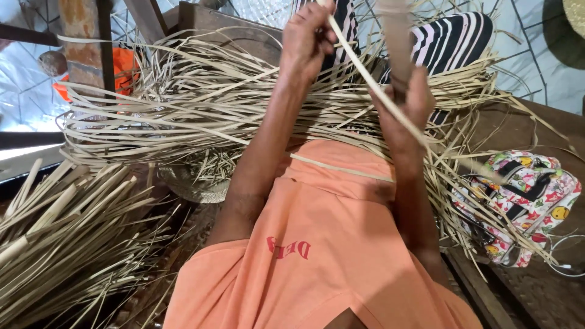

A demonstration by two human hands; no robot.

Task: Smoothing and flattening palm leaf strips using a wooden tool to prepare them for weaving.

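Head view, first speaker: both arms are raised. The left hand point(308, 36) is closed on the upper end of a long pale strip point(372, 82), and the right hand point(407, 100) is clenched lower down on the same strip, gripping what looks like a tool with a brown handle point(396, 42); I cannot tell the tool's kind.

Second speaker: Where does the strip lie?

First: In the air between the hands, above the orange shirt point(323, 244) and in front of the big heap of loose strips point(201, 103). Its long axis runs on a slant, upper end toward the top of the frame at the left hand, lower end down and to the right past the right wrist.

Second: How should it be handled?

First: My judgement: keep the strip taut between the two grips so it stays straight, and guide it evenly along its length rather than across it, since thin leaf splits or kinks easily. More cut strips lie in a bundle point(55, 237) at lower left; a flowered bag point(527, 201) sits at the right.
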